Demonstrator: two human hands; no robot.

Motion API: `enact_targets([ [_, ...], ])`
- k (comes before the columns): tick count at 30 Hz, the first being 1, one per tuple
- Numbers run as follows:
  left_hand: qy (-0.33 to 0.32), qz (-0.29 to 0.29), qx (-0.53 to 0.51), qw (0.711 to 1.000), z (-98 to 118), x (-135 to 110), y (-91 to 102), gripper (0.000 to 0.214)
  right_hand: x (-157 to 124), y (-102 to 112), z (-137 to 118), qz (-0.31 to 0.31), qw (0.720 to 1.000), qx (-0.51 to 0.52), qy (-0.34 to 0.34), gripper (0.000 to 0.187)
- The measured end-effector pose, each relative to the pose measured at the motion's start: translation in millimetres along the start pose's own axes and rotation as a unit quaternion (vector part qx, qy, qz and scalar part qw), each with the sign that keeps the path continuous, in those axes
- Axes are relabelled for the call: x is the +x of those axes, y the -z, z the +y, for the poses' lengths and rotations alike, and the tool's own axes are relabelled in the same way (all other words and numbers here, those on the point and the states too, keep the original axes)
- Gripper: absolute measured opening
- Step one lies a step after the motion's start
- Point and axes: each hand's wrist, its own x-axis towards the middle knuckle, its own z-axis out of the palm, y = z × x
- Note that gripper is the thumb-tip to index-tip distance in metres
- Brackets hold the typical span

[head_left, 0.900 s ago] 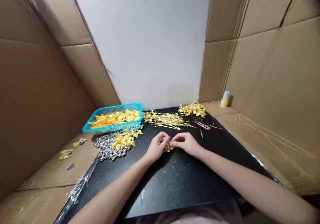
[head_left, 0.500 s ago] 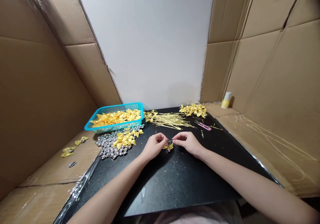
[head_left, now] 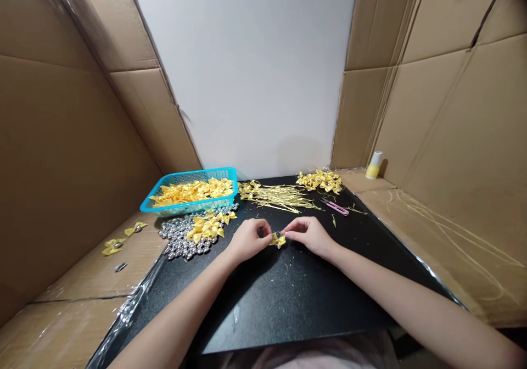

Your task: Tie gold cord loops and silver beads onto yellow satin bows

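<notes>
Both my hands meet over the middle of the black table top. My left hand and my right hand each pinch one side of a small yellow ribbon bow that has a little silver bell at its middle. The bow hovers just above the table surface between my fingertips. A heap of silver bells topped with loose yellow bows lies just left of my left hand.
A turquoise basket of yellow bows stands at the back left. Gold wire ties lie behind my hands, more finished bows and pink snips to the right. A small yellow spool sits on cardboard; cardboard walls enclose the table.
My fingers have drawn closer together on the bow, and the thin wire that stuck out between them half a second ago no longer shows. The hands stayed in the same spot.
</notes>
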Motion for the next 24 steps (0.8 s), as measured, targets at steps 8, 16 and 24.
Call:
enact_targets([
  [8,-0.143,-0.02,0.009,0.989,4.3,-0.9,1.6,0.016,-0.4,-2.8,3.0,0.041,0.995,-0.042,0.078,0.024],
  [16,-0.139,-0.049,0.025,0.989,2.6,-0.2,-1.4,0.009,-4.8,-5.0,-1.3,0.052,0.975,-0.151,0.153,0.011],
  [24,-0.133,-0.02,0.033,0.99,1.8,-0.3,-3.3,0.024,-7.2,-4.9,-3.6,0.063,0.969,-0.175,0.165,0.009],
])
